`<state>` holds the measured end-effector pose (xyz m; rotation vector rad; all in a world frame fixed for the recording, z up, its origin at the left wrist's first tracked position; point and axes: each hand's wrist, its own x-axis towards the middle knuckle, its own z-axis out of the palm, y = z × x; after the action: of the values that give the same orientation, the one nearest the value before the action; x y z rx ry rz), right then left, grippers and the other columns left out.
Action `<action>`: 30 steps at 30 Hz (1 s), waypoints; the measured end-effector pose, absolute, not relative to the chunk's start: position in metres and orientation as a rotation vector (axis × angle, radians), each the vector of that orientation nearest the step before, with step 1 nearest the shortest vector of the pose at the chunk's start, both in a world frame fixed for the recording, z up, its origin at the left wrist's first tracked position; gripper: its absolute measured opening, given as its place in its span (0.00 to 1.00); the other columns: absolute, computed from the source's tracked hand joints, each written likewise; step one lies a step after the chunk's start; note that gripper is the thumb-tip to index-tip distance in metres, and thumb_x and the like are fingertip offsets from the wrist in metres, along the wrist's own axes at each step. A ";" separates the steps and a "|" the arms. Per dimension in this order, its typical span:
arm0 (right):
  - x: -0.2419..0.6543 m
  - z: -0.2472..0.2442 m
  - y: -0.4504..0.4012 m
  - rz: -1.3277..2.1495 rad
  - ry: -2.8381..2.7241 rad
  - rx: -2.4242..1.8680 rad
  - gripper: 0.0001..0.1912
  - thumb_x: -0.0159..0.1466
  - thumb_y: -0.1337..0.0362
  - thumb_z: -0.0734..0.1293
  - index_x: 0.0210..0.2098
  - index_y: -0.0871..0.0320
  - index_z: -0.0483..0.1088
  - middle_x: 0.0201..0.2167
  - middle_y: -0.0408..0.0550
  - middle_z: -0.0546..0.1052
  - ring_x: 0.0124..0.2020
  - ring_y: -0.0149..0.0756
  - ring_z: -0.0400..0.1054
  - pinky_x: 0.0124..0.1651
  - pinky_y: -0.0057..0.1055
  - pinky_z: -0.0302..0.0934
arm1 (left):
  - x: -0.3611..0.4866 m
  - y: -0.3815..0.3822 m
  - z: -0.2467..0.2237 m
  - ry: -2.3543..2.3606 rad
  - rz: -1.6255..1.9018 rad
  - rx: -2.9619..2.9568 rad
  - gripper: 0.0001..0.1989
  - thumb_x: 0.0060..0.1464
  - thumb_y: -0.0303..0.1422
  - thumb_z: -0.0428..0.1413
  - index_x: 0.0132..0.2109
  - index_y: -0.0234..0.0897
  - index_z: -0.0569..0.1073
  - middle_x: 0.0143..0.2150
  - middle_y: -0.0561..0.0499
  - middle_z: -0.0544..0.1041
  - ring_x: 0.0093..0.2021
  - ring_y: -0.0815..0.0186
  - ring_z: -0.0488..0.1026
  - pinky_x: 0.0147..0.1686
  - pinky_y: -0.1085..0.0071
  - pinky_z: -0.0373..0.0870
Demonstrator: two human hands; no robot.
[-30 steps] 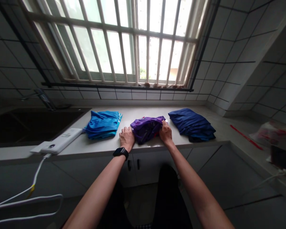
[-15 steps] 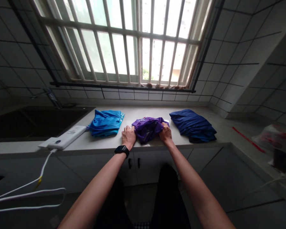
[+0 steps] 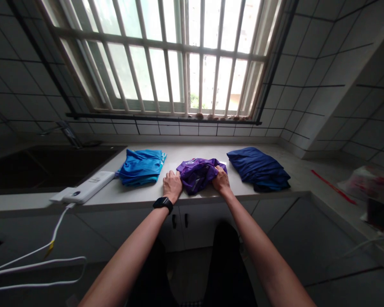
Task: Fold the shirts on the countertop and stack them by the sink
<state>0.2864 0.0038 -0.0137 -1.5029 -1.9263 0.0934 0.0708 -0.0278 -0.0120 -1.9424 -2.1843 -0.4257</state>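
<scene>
This is a home kitchen: a dark inset sink with a faucet sits at the left end of a pale bench, above cabinet doors with black handles. White ceramic wall tiles surround a barred window.

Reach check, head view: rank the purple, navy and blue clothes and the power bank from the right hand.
Right hand:
1. Purple garment, in its fingers.
2. Navy garment, right.
3. Blue garment, left.
4. White power bank, far left.
</scene>
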 end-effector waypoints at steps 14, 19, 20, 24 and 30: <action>0.286 -0.013 0.004 0.119 -1.935 -1.497 0.18 0.71 0.69 0.54 0.41 0.60 0.76 0.42 0.57 0.77 0.41 0.42 0.69 0.46 0.33 0.63 | 0.071 -0.027 -0.013 -2.179 -0.445 -1.933 0.25 0.65 0.23 0.35 0.54 0.30 0.75 0.50 0.33 0.76 0.55 0.49 0.73 0.49 0.60 0.68; 0.286 -0.016 0.007 0.108 -1.924 -1.495 0.18 0.71 0.70 0.54 0.41 0.60 0.76 0.43 0.57 0.77 0.40 0.41 0.68 0.46 0.32 0.62 | 0.072 -0.028 -0.010 -2.195 -0.432 -1.933 0.25 0.66 0.23 0.35 0.54 0.29 0.75 0.51 0.33 0.76 0.55 0.49 0.73 0.48 0.60 0.69; 0.286 -0.017 0.007 0.106 -1.925 -1.493 0.18 0.71 0.70 0.54 0.41 0.60 0.76 0.43 0.57 0.77 0.40 0.41 0.68 0.46 0.32 0.62 | 0.072 -0.028 -0.010 -2.196 -0.432 -1.932 0.25 0.66 0.22 0.35 0.54 0.29 0.75 0.51 0.33 0.76 0.55 0.49 0.73 0.48 0.60 0.69; 0.286 -0.018 0.008 0.102 -1.929 -1.498 0.17 0.71 0.70 0.55 0.41 0.60 0.76 0.43 0.57 0.77 0.41 0.42 0.68 0.47 0.32 0.62 | 0.072 -0.028 -0.011 -2.189 -0.433 -1.929 0.25 0.66 0.22 0.36 0.54 0.29 0.75 0.51 0.33 0.76 0.55 0.50 0.73 0.48 0.61 0.69; 0.286 -0.015 0.007 0.129 -1.944 -1.519 0.18 0.71 0.69 0.55 0.43 0.60 0.77 0.43 0.57 0.77 0.42 0.42 0.69 0.47 0.33 0.62 | 0.072 -0.028 -0.011 -2.191 -0.422 -1.920 0.24 0.66 0.22 0.37 0.54 0.29 0.76 0.51 0.33 0.76 0.54 0.50 0.73 0.48 0.61 0.68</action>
<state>0.2862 0.0066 -0.0151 -1.5194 -1.9444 0.1286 0.0721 -0.0278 -0.0106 -1.9195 -2.1913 -0.4224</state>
